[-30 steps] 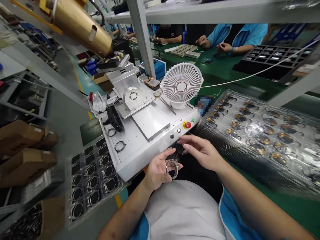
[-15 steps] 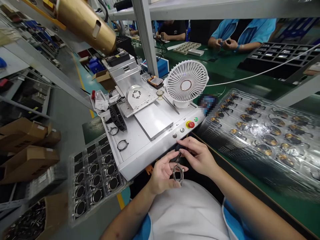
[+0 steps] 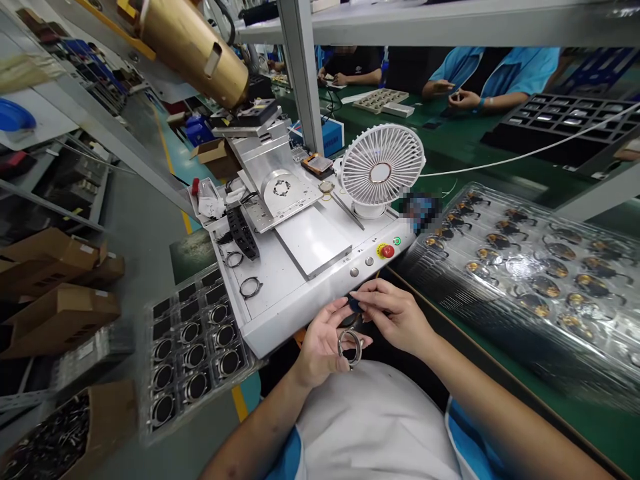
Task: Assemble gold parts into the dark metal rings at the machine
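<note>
My left hand [image 3: 319,350] is closed on a silver metal ring, which looks like a watch case [image 3: 359,348], holding it upright over my lap between thumb and fingers. My right hand [image 3: 400,319] pinches a small dark bluish disc-like piece [image 3: 355,305] just above the ring. The left index fingertip reaches this piece too, but whether it grips it I cannot tell. Both hands are in front of a white machine base [image 3: 285,313]. On its left part lie two thin dark rings, one of them a loose ring [image 3: 251,287] near the edge.
A clear tray with round cases [image 3: 195,355] is at the left. To the right, a plastic tray [image 3: 520,267] holds several round parts with cables. A white fan [image 3: 381,167], a red emergency button [image 3: 387,251] and a gold cylinder [image 3: 195,50] surround the machine. Co-workers sit across the bench.
The view has shifted slightly. My right hand has turned the dark piece so that its bluish face shows, and the silver ring in my left hand has turned to face the camera more.
</note>
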The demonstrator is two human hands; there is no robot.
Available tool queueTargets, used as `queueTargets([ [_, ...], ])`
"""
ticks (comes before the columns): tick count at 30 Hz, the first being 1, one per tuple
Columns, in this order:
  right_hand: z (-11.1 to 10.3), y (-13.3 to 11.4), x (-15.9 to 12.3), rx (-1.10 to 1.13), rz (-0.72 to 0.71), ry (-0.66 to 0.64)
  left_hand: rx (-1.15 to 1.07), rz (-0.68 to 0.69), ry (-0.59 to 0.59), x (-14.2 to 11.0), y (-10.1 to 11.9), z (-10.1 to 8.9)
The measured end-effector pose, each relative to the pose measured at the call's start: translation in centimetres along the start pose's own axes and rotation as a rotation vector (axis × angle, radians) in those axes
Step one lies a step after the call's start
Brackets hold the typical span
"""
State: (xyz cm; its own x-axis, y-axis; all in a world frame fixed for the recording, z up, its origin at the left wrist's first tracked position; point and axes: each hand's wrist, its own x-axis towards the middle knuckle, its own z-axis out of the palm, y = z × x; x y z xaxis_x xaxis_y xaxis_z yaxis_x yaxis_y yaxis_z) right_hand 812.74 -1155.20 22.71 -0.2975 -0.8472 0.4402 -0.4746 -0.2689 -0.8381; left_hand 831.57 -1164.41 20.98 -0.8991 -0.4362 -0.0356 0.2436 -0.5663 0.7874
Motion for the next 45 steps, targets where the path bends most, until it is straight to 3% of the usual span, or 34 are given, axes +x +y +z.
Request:
queueTargets([
  [5,-0.2,0.0,0.2,-0.098,-0.082,-0.007,0.000,-0.013,0.036,0.3,-0.5,-0.4],
  [9,-1.2,0.0,3.0,-0.160,-0.082,-0.077,-0.001,0.011,0.118,0.9,-0.6,-1.0],
  [11,-1.4,0.4,5.7,-0.145,0.027,-0.039,0.003,0.017,0.149,1.1,-0.3,-1.1],
  [15,-1.2,1.6,11.3,-0.147,0.414,0.042,0.041,0.035,0.163,0.7,0.4,-1.2],
  [18,-1.0,2.0,13.4,-0.230,0.551,0.058,0.085,0.060,0.161,-0.3,0.9,-1.2],
  [20,-1.1,2.0,13.1,-0.278,0.538,0.125,0.125,0.093,0.157,-1.2,1.0,-1.2],
  [23,-0.8,1.4,10.0,-0.246,0.422,0.264,0.266,0.147,0.182,-2.4,0.7,-1.2],
  [25,0.0,0.7,7.0,-0.103,0.375,0.224,0.425,0.194,0.212,-2.8,0.3,-1.1],
  [27,1.4,-0.1,4.0,0.112,0.396,0.099,0.627,0.258,0.202,-2.6,-0.3,-1.0],
  [30,3.1,-0.9,1.4,0.407,0.480,0.030,0.946,0.326,0.091,-1.5,-1.1,-0.8],
  [34,2.9,-1.1,1.5,0.603,0.588,0.146,1.084,0.340,-0.041,-0.3,-1.1,-0.4],
  [40,0.8,-1.4,2.0,0.667,0.660,0.114,0.792,0.324,-0.010,-0.1,-0.1,-0.4],
  [45,0.6,-1.0,1.8,0.589,0.630,0.057,1.025,0.352,-0.107,-0.1,0.7,-0.8],
])
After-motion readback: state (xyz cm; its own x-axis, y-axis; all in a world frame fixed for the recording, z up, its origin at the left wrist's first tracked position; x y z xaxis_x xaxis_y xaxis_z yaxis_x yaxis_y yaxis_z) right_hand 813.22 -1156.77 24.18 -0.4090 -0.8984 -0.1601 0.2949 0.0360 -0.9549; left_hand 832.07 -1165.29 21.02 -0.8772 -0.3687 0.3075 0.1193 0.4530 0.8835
